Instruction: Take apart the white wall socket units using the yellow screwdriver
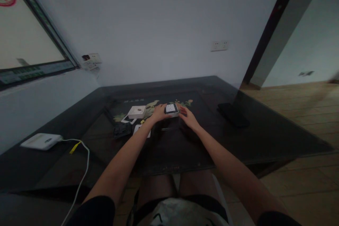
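A small box with a white printed top and dark border point(171, 108) rests on the dark table in front of me. My left hand point(159, 113) is closed against its left side, fingers at the edge. From the right, my right hand point(188, 117) curves round the box's other side, fingertips at its edge. To the left of my left hand sit a pale box with a small picture on its lid point(137, 112), a white flat piece point(128, 119) and a black tray-like piece point(122, 129). Another white card-like piece point(136, 129) lies partly behind my left forearm.
On the left of the table point(185, 152) is a white device point(42, 141) with a white cable point(87, 162) running off the front edge. A black flat object point(233, 114) lies at the right. A wall with sockets point(219, 45) stands behind the table.
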Motion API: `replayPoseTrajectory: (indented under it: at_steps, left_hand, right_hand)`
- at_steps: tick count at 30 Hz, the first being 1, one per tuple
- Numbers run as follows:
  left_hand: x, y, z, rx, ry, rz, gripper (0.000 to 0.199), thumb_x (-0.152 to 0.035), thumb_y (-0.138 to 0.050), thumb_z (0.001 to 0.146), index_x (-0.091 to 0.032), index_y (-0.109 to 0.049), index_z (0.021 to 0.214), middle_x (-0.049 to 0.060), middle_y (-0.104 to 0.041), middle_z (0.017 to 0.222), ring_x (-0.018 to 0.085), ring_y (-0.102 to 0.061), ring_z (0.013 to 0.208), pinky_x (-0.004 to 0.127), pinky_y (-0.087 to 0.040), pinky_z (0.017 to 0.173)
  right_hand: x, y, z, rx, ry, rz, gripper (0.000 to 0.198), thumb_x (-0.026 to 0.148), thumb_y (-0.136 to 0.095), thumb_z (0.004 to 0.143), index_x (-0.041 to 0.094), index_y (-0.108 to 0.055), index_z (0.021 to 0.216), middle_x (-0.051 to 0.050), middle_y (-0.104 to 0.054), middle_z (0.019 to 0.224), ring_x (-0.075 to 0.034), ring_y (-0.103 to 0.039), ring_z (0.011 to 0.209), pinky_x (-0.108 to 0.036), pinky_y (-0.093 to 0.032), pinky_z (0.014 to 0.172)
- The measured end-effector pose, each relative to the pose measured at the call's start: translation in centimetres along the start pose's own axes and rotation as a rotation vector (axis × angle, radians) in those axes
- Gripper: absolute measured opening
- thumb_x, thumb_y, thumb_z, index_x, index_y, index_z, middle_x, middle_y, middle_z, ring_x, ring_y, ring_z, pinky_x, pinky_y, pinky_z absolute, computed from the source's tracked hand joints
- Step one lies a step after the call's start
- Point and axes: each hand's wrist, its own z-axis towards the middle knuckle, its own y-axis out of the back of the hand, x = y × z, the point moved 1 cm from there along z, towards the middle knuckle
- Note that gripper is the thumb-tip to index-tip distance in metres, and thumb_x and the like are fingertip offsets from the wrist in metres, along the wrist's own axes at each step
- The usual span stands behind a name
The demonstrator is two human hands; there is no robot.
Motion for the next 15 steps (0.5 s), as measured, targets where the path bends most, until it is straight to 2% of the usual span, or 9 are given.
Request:
replayPoseTrajectory:
  at_steps: [3, 6, 8, 9, 11, 13, 15]
  left_hand:
    - [-1.2, 0.2, -1.7, -0.01, 0.001, 0.007, 0.075, -0.05, -0.072, 0.069, -0.01, -0.048, 0.128, 0.021, -0.053, 0.126, 0.037, -0.047, 0.122, 0.046, -0.035, 0.104]
    - [-2.9, 0.0, -5.2, -0.031, -0.007, -0.017, 0.078, -0.056, -0.07, 0.07, -0.013, -0.046, 0.131, 0.018, -0.051, 0.125, 0.034, -0.048, 0.12, 0.045, -0.038, 0.102]
    - [-3.9, -0.3, -7.7, -0.094, -0.029, -0.131, 0.08, -0.057, -0.07, 0.07, -0.016, -0.043, 0.133, 0.016, -0.049, 0.123, 0.033, -0.048, 0.119, 0.046, -0.038, 0.102]
    - [-4.3, -0.4, -8.7, -0.115, -0.041, -0.191, 0.082, -0.057, -0.07, 0.07, -0.016, -0.041, 0.134, 0.017, -0.046, 0.126, 0.033, -0.046, 0.121, 0.047, -0.036, 0.104]
    - [-4.7, -0.7, -10.0, -0.125, -0.073, -0.314, 0.083, -0.054, -0.072, 0.07, -0.016, -0.039, 0.136, 0.018, -0.041, 0.133, 0.033, -0.04, 0.127, 0.048, -0.033, 0.108]
    - [-4.8, -0.9, -10.4, -0.115, -0.116, -0.425, 0.08, -0.049, -0.071, 0.073, -0.017, -0.037, 0.138, 0.017, -0.038, 0.139, 0.032, -0.036, 0.132, 0.048, -0.029, 0.111]
    - [-4.6, -1.1, -10.2, -0.101, -0.15, -0.501, 0.075, -0.045, -0.069, 0.076, -0.018, -0.037, 0.138, 0.016, -0.041, 0.141, 0.032, -0.034, 0.134, 0.049, -0.026, 0.113]
  right_hand:
    - [0.9, 1.2, -0.2, -0.068, 0.023, 0.024, 0.034, 0.022, -0.056, 0.078, 0.017, -0.059, 0.111, -0.012, -0.064, 0.115, -0.021, -0.062, 0.104, -0.038, -0.05, 0.088]
    - [2.9, 2.2, -0.3, -0.134, 0.087, 0.029, 0.025, 0.028, -0.052, 0.082, 0.017, -0.063, 0.101, -0.011, -0.067, 0.107, -0.022, -0.062, 0.099, -0.036, -0.051, 0.082]
    - [5.0, 2.0, 0.1, -0.086, 0.157, 0.001, 0.021, 0.028, -0.051, 0.084, 0.017, -0.065, 0.094, -0.009, -0.07, 0.098, -0.02, -0.064, 0.092, -0.034, -0.051, 0.08]
    - [6.3, 1.5, 0.4, -0.008, 0.195, -0.032, 0.02, 0.026, -0.05, 0.085, 0.018, -0.066, 0.094, -0.008, -0.07, 0.095, -0.019, -0.065, 0.088, -0.033, -0.051, 0.078]
    - [9.2, -0.4, 1.2, 0.25, 0.317, -0.163, 0.02, 0.022, -0.051, 0.086, 0.018, -0.067, 0.098, -0.006, -0.071, 0.094, -0.018, -0.066, 0.086, -0.03, -0.05, 0.076]
    - [11.8, -3.2, 2.0, 0.51, 0.422, -0.423, 0.022, 0.019, -0.053, 0.086, 0.02, -0.068, 0.103, -0.005, -0.072, 0.092, -0.018, -0.066, 0.083, -0.03, -0.049, 0.075]
    - [13.5, -6.4, 2.5, 0.703, 0.47, -0.72, 0.023, 0.016, -0.057, 0.085, 0.021, -0.068, 0.105, -0.006, -0.072, 0.095, -0.019, -0.066, 0.086, -0.031, -0.05, 0.075]
